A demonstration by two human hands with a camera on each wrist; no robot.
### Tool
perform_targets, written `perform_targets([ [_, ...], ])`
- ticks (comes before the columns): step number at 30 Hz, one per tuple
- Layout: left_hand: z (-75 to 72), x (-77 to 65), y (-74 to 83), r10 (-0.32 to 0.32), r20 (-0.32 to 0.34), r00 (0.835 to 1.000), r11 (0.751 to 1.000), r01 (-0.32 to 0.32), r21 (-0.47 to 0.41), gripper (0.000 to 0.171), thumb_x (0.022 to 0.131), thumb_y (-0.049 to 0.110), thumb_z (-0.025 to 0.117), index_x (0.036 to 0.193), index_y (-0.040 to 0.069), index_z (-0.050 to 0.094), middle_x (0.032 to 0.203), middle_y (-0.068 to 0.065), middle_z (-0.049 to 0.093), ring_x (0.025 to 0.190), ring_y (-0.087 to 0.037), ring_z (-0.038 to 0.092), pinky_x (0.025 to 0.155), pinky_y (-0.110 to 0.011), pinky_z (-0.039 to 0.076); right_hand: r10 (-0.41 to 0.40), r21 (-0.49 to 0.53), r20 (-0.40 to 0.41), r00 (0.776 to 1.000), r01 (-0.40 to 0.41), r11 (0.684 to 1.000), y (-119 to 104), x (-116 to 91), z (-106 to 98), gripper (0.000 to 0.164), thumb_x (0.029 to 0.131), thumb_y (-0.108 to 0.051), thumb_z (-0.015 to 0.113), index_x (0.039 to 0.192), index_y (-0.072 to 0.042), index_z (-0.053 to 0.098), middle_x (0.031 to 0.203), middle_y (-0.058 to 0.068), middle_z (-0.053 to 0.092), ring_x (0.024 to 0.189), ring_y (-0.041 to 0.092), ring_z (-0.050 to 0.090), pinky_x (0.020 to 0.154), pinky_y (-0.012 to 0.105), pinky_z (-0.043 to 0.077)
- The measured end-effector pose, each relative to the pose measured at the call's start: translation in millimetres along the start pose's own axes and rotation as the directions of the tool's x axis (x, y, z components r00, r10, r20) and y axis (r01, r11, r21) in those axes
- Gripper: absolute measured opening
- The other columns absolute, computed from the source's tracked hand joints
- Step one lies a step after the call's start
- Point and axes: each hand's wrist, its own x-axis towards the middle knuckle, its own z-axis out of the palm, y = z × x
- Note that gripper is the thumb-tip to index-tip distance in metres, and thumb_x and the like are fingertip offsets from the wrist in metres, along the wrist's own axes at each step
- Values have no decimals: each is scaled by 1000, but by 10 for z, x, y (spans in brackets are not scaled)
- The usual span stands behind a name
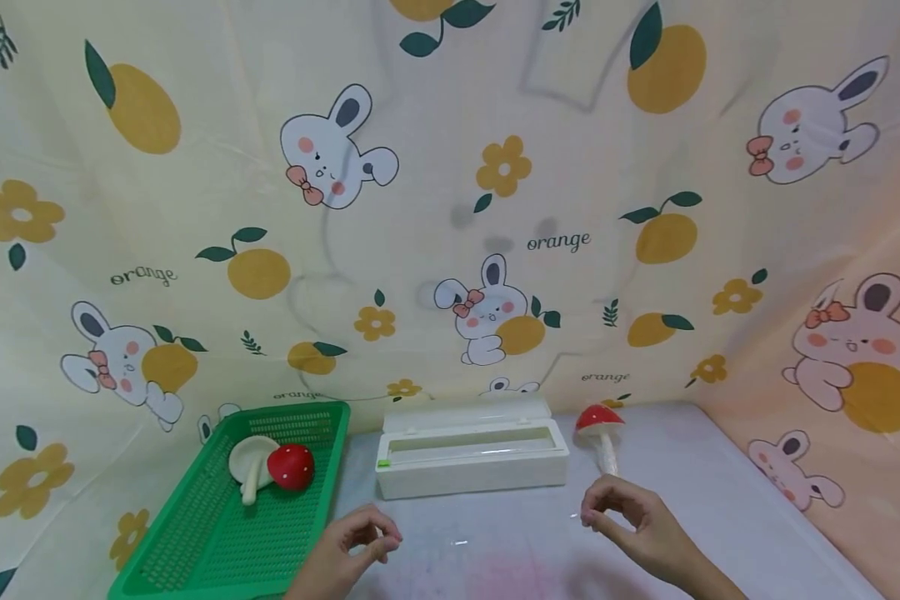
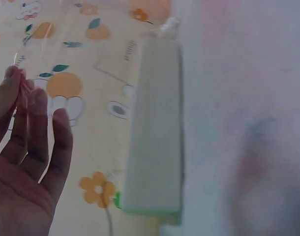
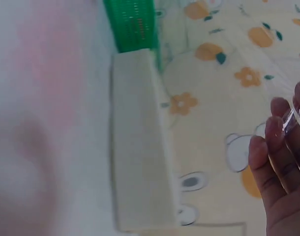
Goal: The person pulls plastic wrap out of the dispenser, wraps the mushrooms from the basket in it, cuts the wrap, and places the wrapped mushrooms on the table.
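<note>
Clear plastic film (image 3: pixel 293 121) hangs between my hands, showing mostly as glints. My left hand (image 1: pixel 348 550) pinches one edge between thumb and fingertips, right of the green basket. In the left wrist view, its other fingers are loosely bent. My right hand (image 1: pixel 645 529) pinches the film at the other side, just in front of a toy mushroom (image 1: pixel 602 429) with a red cap. Behind both hands stands a long white cling film dispenser (image 1: pixel 472 477), its lid (image 1: pixel 468 412) raised at the back.
A green plastic basket (image 1: pixel 228 575) at the left holds a pale mushroom (image 1: pixel 251 467) and a red mushroom cap with white dots (image 1: pixel 291 467). A patterned curtain (image 1: pixel 435 208) closes off the back and sides. The white tabletop (image 1: pixel 720 475) has a pinkish stain near the front.
</note>
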Motion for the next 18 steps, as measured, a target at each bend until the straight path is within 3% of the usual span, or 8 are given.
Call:
perform_targets([
  [5,45,-66,-239,3,138,990,1000,-5,13,20,108,22,67,113,3,71,103,-2,70,84,-13,66,84,-24,57,42,1,73,996,-42,999,114,-255,65,31,96,15,68,109,-13,67,96,2,68,88,16,68,84,29,59],
  [7,61,-87,-293,-37,186,982,999,35,11,21,108,22,67,113,1,69,103,0,70,88,-11,66,86,-23,55,115,-15,103,988,-114,993,138,-328,81,25,100,8,68,108,-15,67,96,-1,68,89,15,67,84,28,58],
  [10,72,-105,-365,-94,260,961,995,96,7,21,109,20,66,112,0,68,104,0,69,94,-10,64,89,-22,52,252,-50,158,955,-247,968,173,-414,86,10,105,-4,67,107,-14,67,96,-3,68,91,14,66,83,27,53],
  [13,59,-97,-502,-104,327,939,994,111,-2,20,109,21,63,111,1,68,106,0,70,100,-9,65,91,-24,51,374,-62,218,901,-370,927,225,-476,92,4,108,-12,64,108,-11,68,98,-4,69,95,13,66,85,27,49],
  [15,46,-69,-649,-58,354,933,998,43,51,18,109,23,63,111,6,69,107,3,71,104,-4,61,91,-25,48,391,-58,251,886,-389,919,282,-517,106,5,109,-12,63,109,-9,68,99,-2,69,97,13,65,86,27,48],
  [17,35,-36,-845,44,377,925,987,-99,128,12,107,22,65,110,11,70,107,6,72,105,-1,58,87,-24,45,378,-61,275,884,-376,924,345,-553,127,4,108,-11,64,109,-11,68,99,-3,69,97,12,65,86,24,48],
  [18,39,-27,-930,108,383,917,968,-186,171,8,105,19,67,109,12,71,106,5,73,103,-1,57,85,-24,43,357,-60,288,889,-355,933,377,-574,139,4,108,-10,64,109,-12,68,98,-3,69,97,11,64,85,23,47],
])
